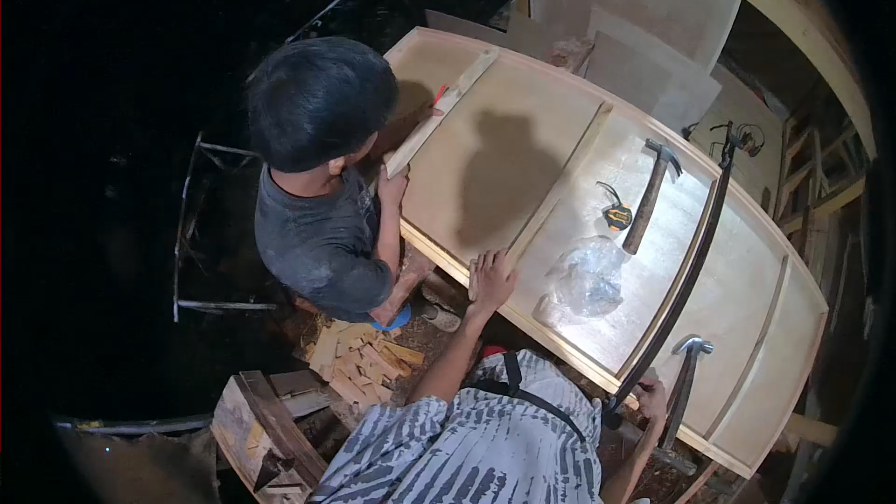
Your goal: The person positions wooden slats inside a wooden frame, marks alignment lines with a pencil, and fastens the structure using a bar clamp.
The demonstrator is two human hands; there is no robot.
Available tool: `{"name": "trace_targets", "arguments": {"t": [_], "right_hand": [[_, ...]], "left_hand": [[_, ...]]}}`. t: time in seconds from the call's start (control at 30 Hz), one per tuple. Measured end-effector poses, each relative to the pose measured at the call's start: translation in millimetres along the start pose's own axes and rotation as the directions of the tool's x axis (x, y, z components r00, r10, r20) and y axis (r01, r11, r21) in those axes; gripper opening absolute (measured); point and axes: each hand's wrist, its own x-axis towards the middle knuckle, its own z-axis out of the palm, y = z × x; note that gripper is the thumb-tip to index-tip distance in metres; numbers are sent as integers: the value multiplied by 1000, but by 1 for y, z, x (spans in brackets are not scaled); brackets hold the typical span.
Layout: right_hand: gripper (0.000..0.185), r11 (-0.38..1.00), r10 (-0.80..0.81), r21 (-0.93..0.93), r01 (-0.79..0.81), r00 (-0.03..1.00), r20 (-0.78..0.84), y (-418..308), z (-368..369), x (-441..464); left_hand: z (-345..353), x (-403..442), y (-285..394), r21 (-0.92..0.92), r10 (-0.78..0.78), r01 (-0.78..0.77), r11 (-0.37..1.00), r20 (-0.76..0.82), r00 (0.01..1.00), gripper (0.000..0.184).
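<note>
From my head view, I have my left hand [493, 282] at the near edge of a large, pale wooden panel [551, 168] with a raised frame and cross slats. Its fingers are bent and close together over the end of one slat, just beside a small pale wood block [473, 278]; I cannot tell whether they grip it. My right hand [652, 399] is curled at the near edge, by the lower end of a long, dark metal bar [693, 271] that lies across the panel; how firmly those fingers close, I cannot tell. Between my hands, but further in, lie a crumpled clear plastic bag [586, 280], a black and yellow tape measure [617, 217] and a claw hammer with a brown handle [647, 205]. A second claw hammer with a dark handle [686, 378] rests to the right of the bar, its lower part near my right hand. To my left, a person in a dark grey T-shirt [322, 243] leans over the panel, both hands on a pale, flat wooden strip [443, 112] laid across it. Wood offcuts [359, 359] lie in a heap on the ground below.
</note>
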Motion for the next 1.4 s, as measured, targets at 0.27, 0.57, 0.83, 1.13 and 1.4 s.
{"name": "trace_targets", "arguments": {"t": [0.27,0.57,0.83,1.13,1.4], "right_hand": [[9,985,-110,130,114,993,-44,-11,8,-9],[6,990,-50,122,69,987,-151,-20,15,-12],[24,991,-79,-132,23,893,-442,-53,32,-10],[36,955,75,-203,-216,839,-539,-39,36,-8],[36,957,-17,-236,-171,777,-630,-63,39,-10]], "left_hand": [[6,0,1,28,20,-20,999,10,1000,58],[-5,0,4,-16,-57,59,998,88,994,57],[4,-1,-3,103,14,-16,995,20,1000,56],[-19,1,7,97,-12,1,995,113,994,56],[-30,2,14,57,24,-31,998,105,994,60]]}}
